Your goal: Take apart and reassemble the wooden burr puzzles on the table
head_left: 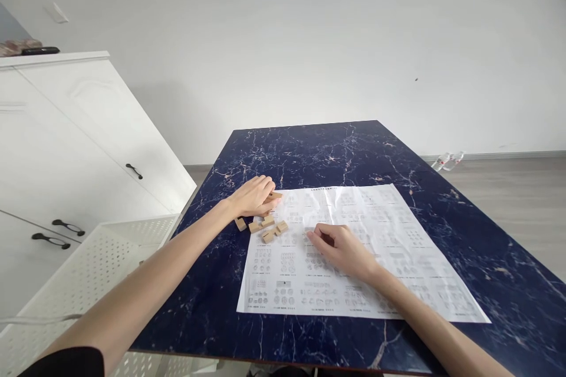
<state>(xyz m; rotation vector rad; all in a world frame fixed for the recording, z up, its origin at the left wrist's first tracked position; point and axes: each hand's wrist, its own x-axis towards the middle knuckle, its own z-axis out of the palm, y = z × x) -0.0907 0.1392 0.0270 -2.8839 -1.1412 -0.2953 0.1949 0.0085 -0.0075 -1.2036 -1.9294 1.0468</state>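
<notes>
My left hand (255, 195) is closed around a light wooden block (276, 195) at the upper left corner of a printed sheet (327, 300). Its fingers hide much of that block. Just below this hand lie more notched wooden puzzle pieces: one piece (262, 224) by the sheet's left edge, another piece (275, 232) on the paper, and a partly covered piece (240, 224) on the table. My right hand (342, 247) rests over the middle of the sheet, fingers curled and thumb against the forefinger, with nothing visible in it.
The creased sheet, covered in small diagrams, lies on a dark blue marbled table (300, 153). White cabinets (88, 135) and a perforated white container (106, 247) stand to the left. Clear bottles (447, 161) are on the floor beyond the table's right edge, near the wall.
</notes>
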